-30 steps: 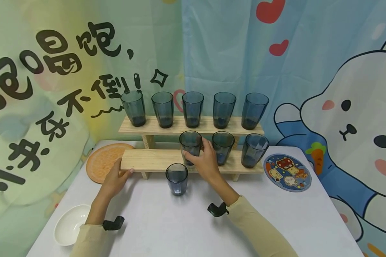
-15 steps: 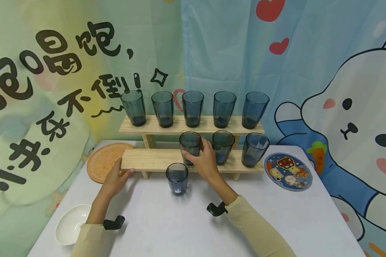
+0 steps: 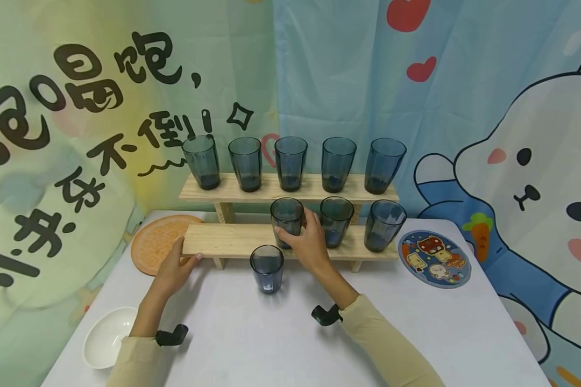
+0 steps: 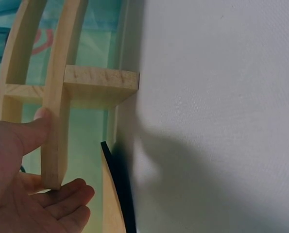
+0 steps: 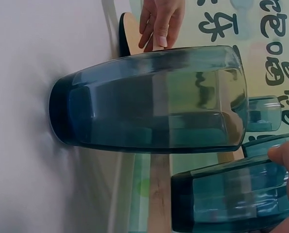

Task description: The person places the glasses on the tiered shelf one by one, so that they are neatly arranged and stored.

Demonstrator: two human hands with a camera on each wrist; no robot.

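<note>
On the front step of a two-tier wooden shelf [image 3: 227, 240], my right hand [image 3: 312, 244] grips a blue-grey glass tumbler [image 3: 282, 215] from its right side, thumb across the front. In the right wrist view, part of this hand shows on the held tumbler at the lower right, close to its base on the board. My left hand [image 3: 171, 271] holds the left end of the front step. In the left wrist view the thumb [image 4: 37, 127] lies on the board and the fingers [image 4: 69, 201] pass round its end. Another tumbler [image 3: 267, 270] stands upright on the table before the step.
Two tumblers [image 3: 336, 223] stand right of the held one, and several tumblers [image 3: 290, 165] line the upper step. An orange round mat [image 3: 147, 247] lies left, a blue cartoon mat [image 3: 436, 260] right. A white bowl [image 3: 107, 341] sits near the left sleeve.
</note>
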